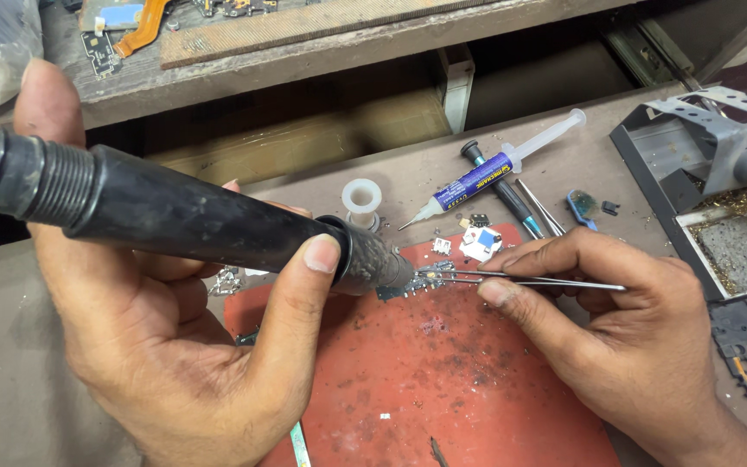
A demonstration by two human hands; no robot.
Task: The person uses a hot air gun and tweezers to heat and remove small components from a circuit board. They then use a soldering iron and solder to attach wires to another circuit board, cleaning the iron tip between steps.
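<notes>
Circuit board (404, 285) on red mat (443, 372), tweezers (520, 279) between right fingers (512, 259), heat nozzle (373, 264) touching

Both hands (175, 303) (624, 320) clenched, fingertips converging

My one camera sits on my head, looking steeply down and forward at the surface (564, 164), close over my hands, with the mat (443, 380) filling the lower middle.

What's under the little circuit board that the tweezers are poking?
A worn red work mat lies under the small circuit board. The black hot-air tool's nozzle covers the board's left part, hiding what's beneath there.
</notes>
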